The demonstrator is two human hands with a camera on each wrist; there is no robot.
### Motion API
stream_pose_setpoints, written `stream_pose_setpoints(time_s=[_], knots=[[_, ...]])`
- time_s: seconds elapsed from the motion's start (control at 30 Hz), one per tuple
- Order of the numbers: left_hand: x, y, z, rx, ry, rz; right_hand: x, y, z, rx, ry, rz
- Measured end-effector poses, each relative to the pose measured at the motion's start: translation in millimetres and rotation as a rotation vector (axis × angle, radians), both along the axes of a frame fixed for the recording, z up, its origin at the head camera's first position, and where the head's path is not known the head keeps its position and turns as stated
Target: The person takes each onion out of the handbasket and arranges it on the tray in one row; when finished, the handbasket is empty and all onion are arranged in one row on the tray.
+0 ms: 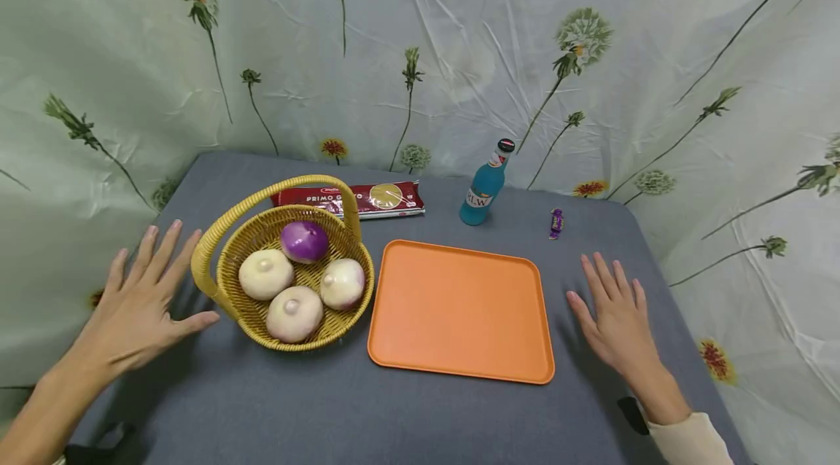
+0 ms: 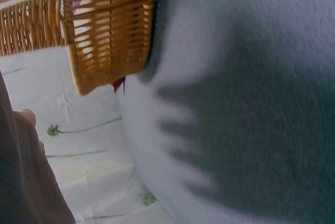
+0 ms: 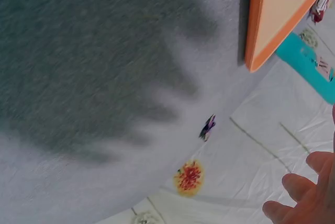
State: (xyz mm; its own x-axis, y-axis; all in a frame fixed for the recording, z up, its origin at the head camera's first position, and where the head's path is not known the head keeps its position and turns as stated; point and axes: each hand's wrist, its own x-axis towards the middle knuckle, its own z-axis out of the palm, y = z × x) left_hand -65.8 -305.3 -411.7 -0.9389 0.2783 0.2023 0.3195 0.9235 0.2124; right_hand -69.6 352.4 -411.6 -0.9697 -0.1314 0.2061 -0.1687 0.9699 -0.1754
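Note:
My left hand hovers with spread fingers just left of a yellow wicker basket; it holds nothing. Inside the basket lie a shiny purple onion, two cream-white bulbs and a white bulb with a purple tinge. In the left wrist view, the basket's woven side shows above the hand's shadow. Over the table's right side my right hand is held with straight fingers, also holding nothing. Between basket and right hand lies a flat orange tray.
Behind the basket is a red pasta packet, partly hidden by the handle. A blue bottle stands upright behind the tray. A small purple wrapped candy lies beyond the right hand. Flower-printed cloth hangs around the grey table.

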Motion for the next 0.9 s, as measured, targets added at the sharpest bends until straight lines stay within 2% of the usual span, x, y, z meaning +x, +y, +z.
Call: stream_pose_setpoints(time_s=[0.1,0.37,0.5,0.67,0.9], knots=[[-0.5,4.2,-2.6,0.049,-0.004,-0.021,-2.7,-6,-1.7,-0.001,0.007,0.02],[-2.6,16.0,-9.4,0.246,-0.041,-0.045,-8.5,-19,-4.9,0.008,0.038,0.058],[-6.3,21.7,-13.4,0.345,-0.041,-0.09,-10.3,-24,-4.4,0.009,0.052,0.082],[-10.3,28.3,-19.0,0.435,-0.054,-0.139,-12.9,-34,-4.8,0.012,0.058,0.108],[-13.6,33.9,-25.5,0.53,-0.073,-0.154,-15.7,-49,-6.0,0.025,0.068,0.142]])
